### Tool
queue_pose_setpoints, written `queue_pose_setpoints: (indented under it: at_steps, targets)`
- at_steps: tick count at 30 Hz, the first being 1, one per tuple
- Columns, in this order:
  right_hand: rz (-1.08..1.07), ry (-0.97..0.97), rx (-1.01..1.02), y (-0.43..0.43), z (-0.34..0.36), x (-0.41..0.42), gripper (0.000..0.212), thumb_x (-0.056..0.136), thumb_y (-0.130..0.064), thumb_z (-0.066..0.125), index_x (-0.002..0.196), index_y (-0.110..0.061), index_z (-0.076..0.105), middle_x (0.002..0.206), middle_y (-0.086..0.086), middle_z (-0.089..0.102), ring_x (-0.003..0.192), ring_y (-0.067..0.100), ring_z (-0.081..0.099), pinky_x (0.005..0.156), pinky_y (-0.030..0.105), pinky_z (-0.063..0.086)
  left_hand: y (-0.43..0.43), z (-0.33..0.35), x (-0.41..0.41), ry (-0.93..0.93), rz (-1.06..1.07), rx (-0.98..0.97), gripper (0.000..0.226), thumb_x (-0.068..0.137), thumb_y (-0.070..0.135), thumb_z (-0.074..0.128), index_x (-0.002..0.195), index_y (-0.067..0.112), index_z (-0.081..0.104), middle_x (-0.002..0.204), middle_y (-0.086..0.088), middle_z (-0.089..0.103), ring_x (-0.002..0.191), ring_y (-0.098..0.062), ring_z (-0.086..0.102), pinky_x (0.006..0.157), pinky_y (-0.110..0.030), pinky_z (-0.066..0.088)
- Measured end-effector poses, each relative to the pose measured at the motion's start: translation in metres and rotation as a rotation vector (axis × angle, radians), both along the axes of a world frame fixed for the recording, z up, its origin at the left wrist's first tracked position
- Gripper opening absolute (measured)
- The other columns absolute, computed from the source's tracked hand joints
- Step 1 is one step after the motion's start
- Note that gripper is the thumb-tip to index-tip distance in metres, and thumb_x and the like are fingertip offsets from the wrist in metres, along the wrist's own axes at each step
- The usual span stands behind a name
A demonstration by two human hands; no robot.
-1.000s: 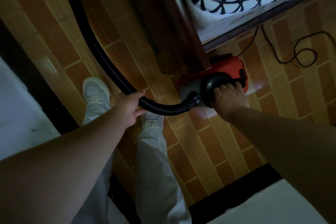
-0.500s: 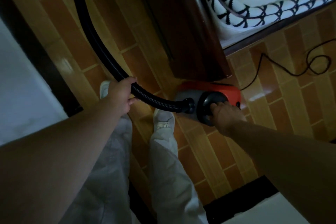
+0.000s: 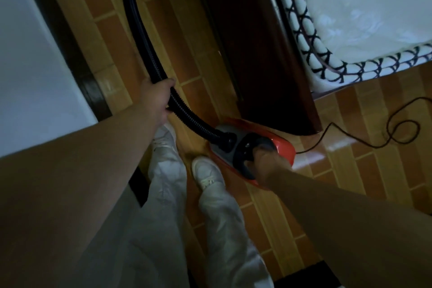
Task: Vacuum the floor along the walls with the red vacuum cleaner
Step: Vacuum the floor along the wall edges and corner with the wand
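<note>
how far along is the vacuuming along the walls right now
Done: setup only. The red vacuum cleaner is by the dark bed frame, its cord trailing over the floor. In hand: the left hand grips the black hose, and the right hand grips the vacuum's handle. Left: the hose's far end is out of view, so no strip along the dark skirting can be judged cleaned.

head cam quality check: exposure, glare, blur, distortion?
Head view: dim, underexposed, bluish cast on the white wall; bright glare patch on the glossy floor tiles beside the red vacuum cleaner; wide-angle bowing of the dark skirting; forearms and trousers soft; left hand gripping the black hose and right hand gripping the cleaner are readable.
</note>
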State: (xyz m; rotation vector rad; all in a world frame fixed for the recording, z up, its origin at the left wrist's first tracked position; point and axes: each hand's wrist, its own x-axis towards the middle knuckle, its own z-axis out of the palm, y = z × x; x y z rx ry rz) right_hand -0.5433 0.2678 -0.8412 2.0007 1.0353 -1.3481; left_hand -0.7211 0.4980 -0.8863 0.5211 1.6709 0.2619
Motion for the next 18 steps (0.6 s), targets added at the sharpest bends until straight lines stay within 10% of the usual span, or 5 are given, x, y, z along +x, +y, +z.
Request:
queue_pose_setpoints:
  at_steps: [18]
  targets:
    - [-0.172, -0.046, 0.063, 0.104, -0.037, -0.052, 0.058, 0.104, -0.046, 0.048, 0.142, -0.003, 0.045, 0.144, 0.023, 0.050, 0.133, 0.034, 0.051, 0.104, 0.041, 0.046, 0.119, 0.000, 0.015, -0.022, -0.048, 0.176, 0.037, 0.096, 0.025, 0.069, 0.131, 0.019, 0.056, 0.108, 0.002, 0.066, 0.083, -0.010, 0.066, 0.071, -0.029, 0.062]
